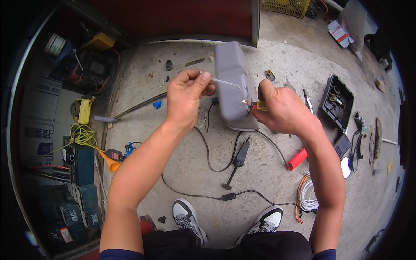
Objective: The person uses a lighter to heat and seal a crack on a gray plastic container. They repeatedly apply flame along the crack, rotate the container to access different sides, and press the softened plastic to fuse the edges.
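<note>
Between the fingers and thumb of my left hand is a thin whitish rod, its tip bent over. The rod reaches to the right, in front of a grey plastic tank or housing that stands on the concrete floor. My right hand grips a red and yellow lighter. A small flame shows at the lighter's left end, a little below the rod's bent tip. Whether the flame touches the grey plastic, I cannot tell.
A black tool with a round foot and dark cords lie before my shoes. To the right are a red sleeve-like part, a coil of white line and a black tray. An orange funnel lies left.
</note>
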`<state>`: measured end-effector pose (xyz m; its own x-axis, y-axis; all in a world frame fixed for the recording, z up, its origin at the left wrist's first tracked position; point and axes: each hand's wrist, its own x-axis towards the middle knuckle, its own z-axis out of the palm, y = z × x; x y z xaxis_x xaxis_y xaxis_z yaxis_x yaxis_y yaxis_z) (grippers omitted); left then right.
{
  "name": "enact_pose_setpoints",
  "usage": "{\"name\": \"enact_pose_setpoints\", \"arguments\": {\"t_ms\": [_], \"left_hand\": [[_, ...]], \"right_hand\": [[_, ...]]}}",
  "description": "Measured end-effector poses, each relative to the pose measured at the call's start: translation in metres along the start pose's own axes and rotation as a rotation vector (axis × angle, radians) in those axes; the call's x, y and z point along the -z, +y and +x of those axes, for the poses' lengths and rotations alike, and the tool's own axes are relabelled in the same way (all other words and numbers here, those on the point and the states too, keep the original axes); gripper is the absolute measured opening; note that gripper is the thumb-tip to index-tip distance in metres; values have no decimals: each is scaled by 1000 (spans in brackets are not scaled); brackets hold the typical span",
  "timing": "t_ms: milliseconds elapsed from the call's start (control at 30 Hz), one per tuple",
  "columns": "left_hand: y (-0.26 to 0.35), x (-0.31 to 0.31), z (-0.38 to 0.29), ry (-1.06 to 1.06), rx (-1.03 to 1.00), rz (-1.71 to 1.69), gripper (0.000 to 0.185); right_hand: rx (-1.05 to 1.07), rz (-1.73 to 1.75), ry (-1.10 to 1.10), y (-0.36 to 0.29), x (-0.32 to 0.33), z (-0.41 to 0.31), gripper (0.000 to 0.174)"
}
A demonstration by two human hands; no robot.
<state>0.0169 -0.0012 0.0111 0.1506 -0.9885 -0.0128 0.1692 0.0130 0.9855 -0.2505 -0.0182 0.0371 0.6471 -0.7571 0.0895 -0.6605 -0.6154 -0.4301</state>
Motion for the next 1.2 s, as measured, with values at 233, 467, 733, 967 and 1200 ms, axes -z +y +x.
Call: {"name": "enact_pose_setpoints", "arguments": {"t_ms": [233,467,733,967,1200], "left_hand": [[10,22,0,39,0,-85,30],[14,38,-3,46,-8,-30,18],[0,45,-10,-70,73,201,16],[-1,48,-15,-146,198,408,23],[-2,32,-22,-123,173,440,24]], "right_hand": [[23,2,1,2,-3,-5,44],[37,11,20,4,-6,-7,44],[5,53,37,6,-9,-11,48],[50,75,72,8,-12,-13,48],[45,34,65,0,-6,-13,46]]}}
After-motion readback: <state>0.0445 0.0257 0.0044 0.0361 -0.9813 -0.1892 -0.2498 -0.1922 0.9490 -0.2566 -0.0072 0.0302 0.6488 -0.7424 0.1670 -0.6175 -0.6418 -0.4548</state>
